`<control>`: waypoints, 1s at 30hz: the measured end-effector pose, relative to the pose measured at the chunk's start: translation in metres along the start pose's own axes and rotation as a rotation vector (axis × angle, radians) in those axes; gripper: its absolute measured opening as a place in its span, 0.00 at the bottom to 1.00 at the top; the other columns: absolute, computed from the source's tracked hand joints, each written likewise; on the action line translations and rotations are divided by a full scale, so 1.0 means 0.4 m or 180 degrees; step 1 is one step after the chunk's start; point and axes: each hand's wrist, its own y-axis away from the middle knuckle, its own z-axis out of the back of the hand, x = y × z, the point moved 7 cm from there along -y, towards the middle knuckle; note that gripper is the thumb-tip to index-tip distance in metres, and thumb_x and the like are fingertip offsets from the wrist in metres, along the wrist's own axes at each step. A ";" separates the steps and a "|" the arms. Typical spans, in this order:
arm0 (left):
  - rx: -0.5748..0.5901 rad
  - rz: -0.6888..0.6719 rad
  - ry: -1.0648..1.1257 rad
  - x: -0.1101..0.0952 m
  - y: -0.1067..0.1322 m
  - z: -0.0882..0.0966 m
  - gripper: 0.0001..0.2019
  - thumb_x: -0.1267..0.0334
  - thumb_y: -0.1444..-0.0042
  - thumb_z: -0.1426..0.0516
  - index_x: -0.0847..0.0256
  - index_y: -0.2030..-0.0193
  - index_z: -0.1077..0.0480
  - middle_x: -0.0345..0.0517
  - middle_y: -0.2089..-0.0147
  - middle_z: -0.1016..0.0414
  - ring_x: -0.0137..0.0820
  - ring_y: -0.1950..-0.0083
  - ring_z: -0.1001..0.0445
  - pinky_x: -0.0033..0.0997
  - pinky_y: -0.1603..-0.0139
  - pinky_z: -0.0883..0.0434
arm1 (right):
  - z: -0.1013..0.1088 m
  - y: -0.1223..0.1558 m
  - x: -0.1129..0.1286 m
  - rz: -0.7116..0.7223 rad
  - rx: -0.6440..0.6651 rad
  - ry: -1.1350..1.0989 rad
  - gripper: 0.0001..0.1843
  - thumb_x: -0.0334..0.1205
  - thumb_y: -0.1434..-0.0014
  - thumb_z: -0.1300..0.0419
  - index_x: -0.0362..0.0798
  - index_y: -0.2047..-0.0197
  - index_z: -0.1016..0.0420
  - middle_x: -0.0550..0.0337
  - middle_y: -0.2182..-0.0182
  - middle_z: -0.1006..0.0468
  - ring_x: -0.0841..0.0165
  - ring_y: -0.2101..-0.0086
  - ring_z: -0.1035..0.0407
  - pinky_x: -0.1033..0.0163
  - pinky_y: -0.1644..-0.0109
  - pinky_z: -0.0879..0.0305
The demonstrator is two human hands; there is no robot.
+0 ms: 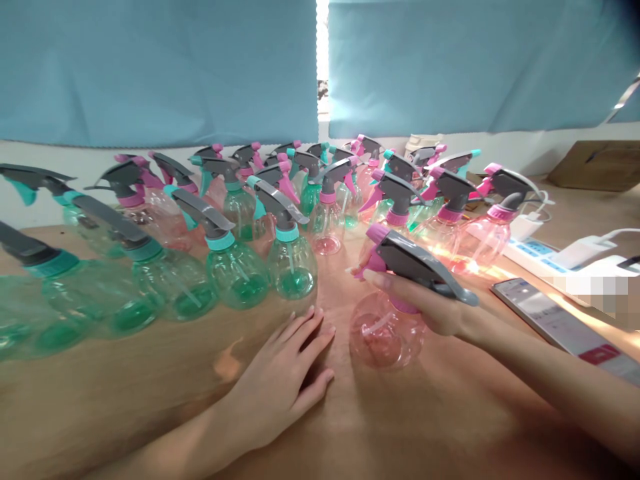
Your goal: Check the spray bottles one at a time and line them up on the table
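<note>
My right hand is wrapped around the neck of a pink spray bottle, with fingers by its pink trigger. The bottle's grey head tilts above my hand, and its clear pink body is close to the table top. Flat on the wooden table lies my left hand, fingers stretched out and holding nothing. Just beyond its fingertips stands a green spray bottle with a turquoise collar. A smaller-looking pink spray bottle stands behind the gap between my hands.
Several green spray bottles line the left, with more pink and green ones behind. At right are a phone, a white power strip with plugged-in chargers, and a cardboard piece. Blue blinds hang at the back.
</note>
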 end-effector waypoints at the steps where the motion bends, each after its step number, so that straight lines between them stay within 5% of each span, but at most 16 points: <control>1: 0.0007 -0.0004 -0.0027 0.000 0.000 0.000 0.23 0.57 0.33 0.47 0.60 0.34 0.38 0.52 0.29 0.43 0.45 0.30 0.43 0.52 0.33 0.41 | 0.000 0.000 0.001 0.0002 0.0013 0.0015 0.12 0.47 0.37 0.42 0.52 0.68 0.38 0.65 0.73 0.36 0.68 0.71 0.37 0.61 0.67 0.40; 8: -0.0049 -0.0024 -0.0001 0.000 -0.001 0.002 0.22 0.58 0.33 0.47 0.59 0.34 0.38 0.52 0.29 0.43 0.45 0.30 0.43 0.51 0.33 0.40 | 0.003 0.003 -0.004 0.0048 0.0002 0.0085 0.14 0.46 0.37 0.41 0.52 0.70 0.41 0.67 0.75 0.40 0.71 0.74 0.46 0.63 0.71 0.45; 13: -0.0080 -0.0095 -0.0067 -0.006 -0.004 0.005 0.22 0.58 0.32 0.48 0.61 0.34 0.37 0.54 0.30 0.41 0.46 0.30 0.43 0.52 0.33 0.41 | 0.008 0.006 0.005 0.0141 -0.0039 0.0183 0.12 0.48 0.36 0.44 0.52 0.69 0.33 0.64 0.73 0.34 0.68 0.71 0.39 0.61 0.68 0.41; 18: -0.0053 -0.0125 -0.0183 -0.010 -0.006 0.006 0.21 0.58 0.32 0.49 0.63 0.35 0.37 0.55 0.30 0.41 0.45 0.30 0.43 0.50 0.33 0.41 | 0.008 0.011 0.014 0.0078 -0.0169 0.0213 0.13 0.47 0.39 0.40 0.52 0.71 0.36 0.66 0.76 0.37 0.69 0.73 0.41 0.60 0.67 0.42; 21: -0.0037 -0.0126 -0.0225 -0.011 -0.005 0.006 0.21 0.57 0.31 0.50 0.63 0.35 0.36 0.55 0.30 0.41 0.44 0.30 0.43 0.49 0.32 0.41 | 0.004 0.010 0.013 0.0093 -0.0208 0.0082 0.07 0.47 0.39 0.39 0.54 0.62 0.31 0.65 0.72 0.32 0.69 0.73 0.40 0.61 0.67 0.41; 25: -0.0010 -0.0100 -0.0184 -0.008 -0.005 0.006 0.21 0.58 0.31 0.49 0.64 0.35 0.36 0.56 0.31 0.40 0.45 0.30 0.43 0.50 0.32 0.41 | 0.002 0.010 0.009 0.0181 -0.0258 -0.0087 0.19 0.53 0.38 0.41 0.56 0.46 0.31 0.61 0.62 0.25 0.69 0.72 0.36 0.60 0.66 0.36; 30: 0.0016 -0.0067 -0.0158 -0.003 -0.006 -0.001 0.22 0.57 0.31 0.49 0.63 0.35 0.37 0.55 0.31 0.40 0.44 0.29 0.44 0.50 0.33 0.41 | 0.007 0.018 0.010 0.0241 -0.0371 0.0117 0.23 0.64 0.40 0.46 0.56 0.56 0.26 0.67 0.79 0.41 0.69 0.78 0.46 0.62 0.74 0.44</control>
